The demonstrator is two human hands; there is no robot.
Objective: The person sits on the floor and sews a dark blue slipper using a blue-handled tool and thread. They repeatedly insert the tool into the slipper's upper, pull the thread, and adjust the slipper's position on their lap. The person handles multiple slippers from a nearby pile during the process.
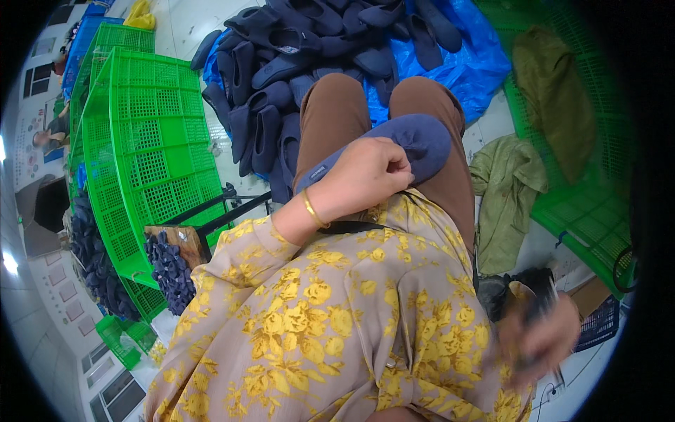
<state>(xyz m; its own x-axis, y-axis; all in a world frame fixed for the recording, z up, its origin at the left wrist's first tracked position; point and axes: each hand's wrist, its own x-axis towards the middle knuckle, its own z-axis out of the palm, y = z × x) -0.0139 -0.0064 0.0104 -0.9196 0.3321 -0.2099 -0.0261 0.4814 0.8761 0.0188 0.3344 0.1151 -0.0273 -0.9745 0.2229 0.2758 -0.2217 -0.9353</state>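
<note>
A navy-blue cloth slipper (430,144) lies across my thighs, its toe end toward the right. My left hand (369,169) rests over its middle with the fingers curled in and pinched against the cloth; the hand covers part of the slipper. Out at my right side, low in the view, my right hand (545,341) is smeared by motion. Something thin and dark shows at its fingers, too blurred to name. Beside that hand sits a dark bundle (496,292) whose kind I cannot make out.
Beyond my knees, many navy slippers (281,63) are heaped on a blue plastic sheet (485,67). Green crates (158,141) line the left, near a black metal bar (242,207). On the right are another green crate (590,218), olive cloth (510,204) and a dark basket (598,327).
</note>
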